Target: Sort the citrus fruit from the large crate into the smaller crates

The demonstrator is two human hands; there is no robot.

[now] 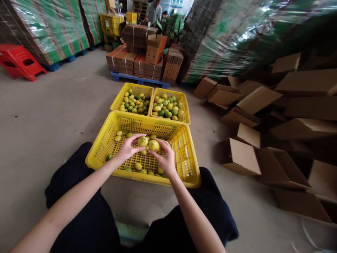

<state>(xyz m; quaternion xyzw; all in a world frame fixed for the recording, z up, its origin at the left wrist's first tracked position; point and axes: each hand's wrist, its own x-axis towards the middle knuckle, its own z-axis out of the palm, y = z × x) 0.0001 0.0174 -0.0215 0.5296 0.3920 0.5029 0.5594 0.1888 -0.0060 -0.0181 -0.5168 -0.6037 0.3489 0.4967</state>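
Note:
Side by side over the near yellow crate (142, 121), my two hands each grip a lemon. My left hand (129, 146) is closed around a yellow-green lemon (142, 141). Fingers and thumb of my right hand (166, 156) hold a yellow lemon (154, 145), very close to the first one. Below them, several loose lemons lie on the crate's slotted floor, among them a yellow one (138, 166) near the front and a pair (118, 135) at the back left. A darker green fruit (108, 157) rests by the left wall.
Two more yellow crates, left (116, 102) and right (186, 109), hold many yellow and green fruits just beyond. Behind them, flattened cartons (126, 59) are stacked on a blue pallet (139, 80). Open cardboard boxes (242, 154) crowd the right. A red stool (22, 63) stands far left.

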